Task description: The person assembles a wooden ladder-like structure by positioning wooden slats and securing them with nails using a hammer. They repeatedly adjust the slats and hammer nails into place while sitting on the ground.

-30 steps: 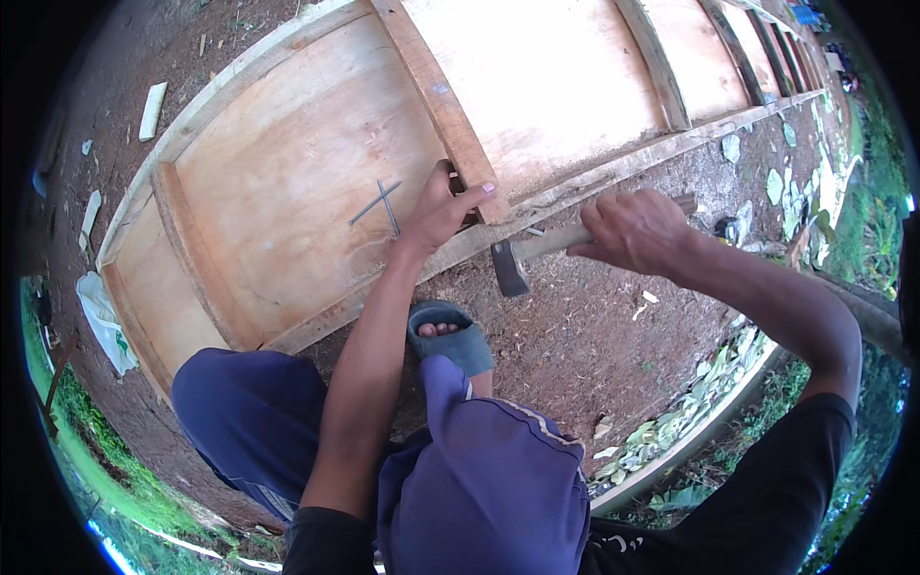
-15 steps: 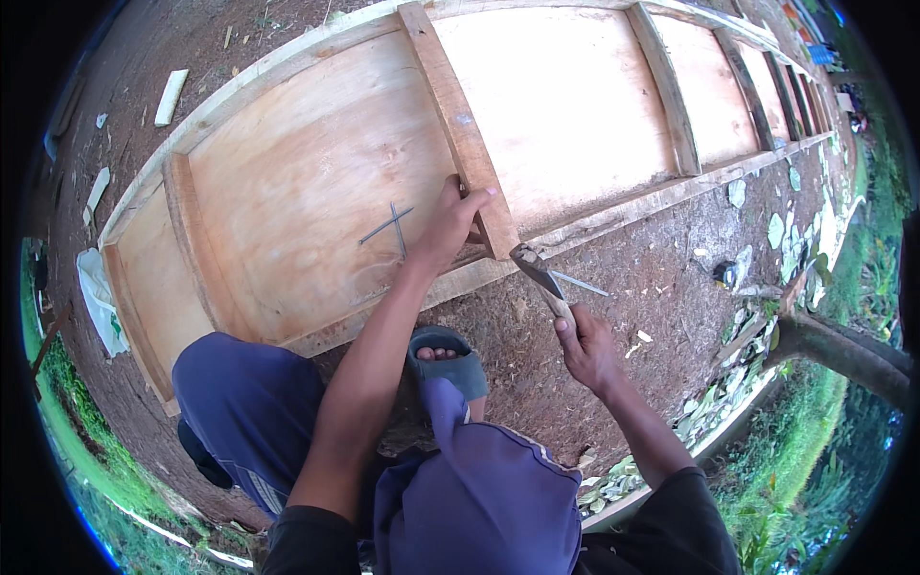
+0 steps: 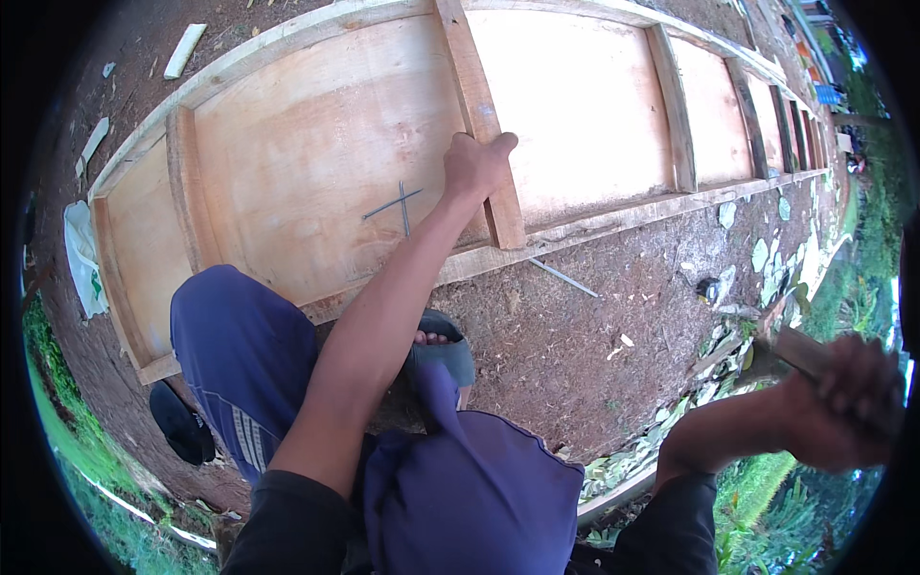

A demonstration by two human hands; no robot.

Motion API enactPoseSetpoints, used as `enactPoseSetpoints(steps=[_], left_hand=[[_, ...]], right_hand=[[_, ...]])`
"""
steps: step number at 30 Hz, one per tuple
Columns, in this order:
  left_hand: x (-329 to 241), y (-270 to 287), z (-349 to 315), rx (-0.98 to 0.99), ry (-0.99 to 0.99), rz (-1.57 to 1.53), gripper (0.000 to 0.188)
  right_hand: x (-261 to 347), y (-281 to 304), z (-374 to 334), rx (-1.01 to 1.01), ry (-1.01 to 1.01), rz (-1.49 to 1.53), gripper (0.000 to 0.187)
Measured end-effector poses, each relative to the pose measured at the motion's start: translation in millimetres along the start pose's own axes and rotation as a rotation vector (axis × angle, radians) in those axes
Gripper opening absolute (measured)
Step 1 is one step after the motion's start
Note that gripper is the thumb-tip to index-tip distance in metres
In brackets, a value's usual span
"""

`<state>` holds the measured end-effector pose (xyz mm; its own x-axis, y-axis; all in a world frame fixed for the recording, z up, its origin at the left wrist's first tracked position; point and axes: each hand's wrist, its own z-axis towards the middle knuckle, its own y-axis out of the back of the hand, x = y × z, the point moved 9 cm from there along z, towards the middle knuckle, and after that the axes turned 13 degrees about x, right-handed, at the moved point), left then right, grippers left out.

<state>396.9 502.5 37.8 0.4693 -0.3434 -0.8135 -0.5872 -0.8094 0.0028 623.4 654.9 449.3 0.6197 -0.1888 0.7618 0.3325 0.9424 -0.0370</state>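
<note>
My left hand point(image 3: 476, 171) is closed round a loose-ended wooden crosspiece point(image 3: 505, 216) that spans a long plywood-backed frame point(image 3: 316, 163). Off to the right, my right hand point(image 3: 848, 407) is raised and wrapped round the wooden handle of a hammer point(image 3: 803, 353); the hammer's head does not show clearly. A long nail point(image 3: 565, 278) juts out from the frame's near rail, just right of the crosspiece's near end. Two more long nails point(image 3: 391, 203) lie crossed on the plywood, left of my left forearm.
Several further crosspieces point(image 3: 674, 110) divide the frame toward the far right. Brown soil point(image 3: 575, 355) lies between the frame and a strip of fallen leaves. My sandalled foot point(image 3: 443, 355) stands close to the near rail. A pale wood offcut point(image 3: 185, 51) lies beyond the frame.
My right hand has swung the hammer away from the crosspiece's near end, out to the right and up. My left hand stays on the crosspiece, slightly farther along it. The view has shifted a little.
</note>
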Motion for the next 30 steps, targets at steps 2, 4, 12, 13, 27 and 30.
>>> enactPoseSetpoints(steps=[2, 4, 12, 13, 27, 30], left_hand=[[-3.2, -2.2, 2.4, 0.005, 0.014, -0.001, 0.069], [4.0, 2.7, -1.6, -0.015, 0.039, 0.003, 0.07], [28.0, 7.5, 12.5, -0.039, 0.003, 0.107, 0.076], [20.6, 11.3, 17.7, -0.014, 0.03, 0.081, 0.077], [-2.3, -2.8, -4.1, -0.117, -0.01, -0.04, 0.067], [-2.5, -1.4, -4.4, -0.144, -0.013, -0.027, 0.067]], right_hand=[[16.2, -18.3, -14.3, 0.036, 0.152, -0.177, 0.049], [-84.4, -37.2, -105.1, 0.07, -0.246, -0.596, 0.049], [-220.1, -48.3, -332.9, 0.216, -1.415, -0.673, 0.048], [-206.5, -53.3, -331.6, 0.227, -1.361, -0.733, 0.048], [-231.4, -73.4, -358.3, -0.144, -1.295, -0.185, 0.044], [-232.3, -71.5, -358.0, -0.147, -1.317, -0.19, 0.045]])
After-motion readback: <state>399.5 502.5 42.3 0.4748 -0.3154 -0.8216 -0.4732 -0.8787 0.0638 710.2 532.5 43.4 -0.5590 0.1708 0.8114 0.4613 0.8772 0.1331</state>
